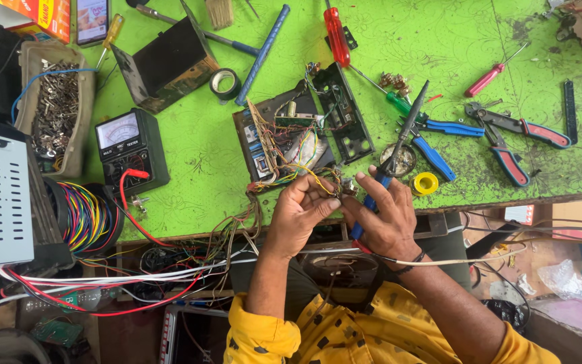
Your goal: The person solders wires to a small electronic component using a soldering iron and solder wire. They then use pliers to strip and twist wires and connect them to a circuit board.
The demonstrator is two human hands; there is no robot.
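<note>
Nearest me, my left hand (pixel 299 209) pinches a small part on yellow wires (pixel 318 176), its grip closed tight; my right hand (pixel 384 217) is wrapped around a blue-handled soldering iron (pixel 393 154), tip pointing far. Just beyond, the opened circuit unit (pixel 284 138) lies on the green worktop (pixel 197 155), wiring loose, so I judge the joint unfinished and reassembly remaining.

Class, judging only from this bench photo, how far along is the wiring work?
Done: the circuit unit lies opened, its wires exposed. In hand: the left hand pinches wire ends while the right hand holds a soldering iron near them. Left: the black cover panel lies detached beside it.
</note>
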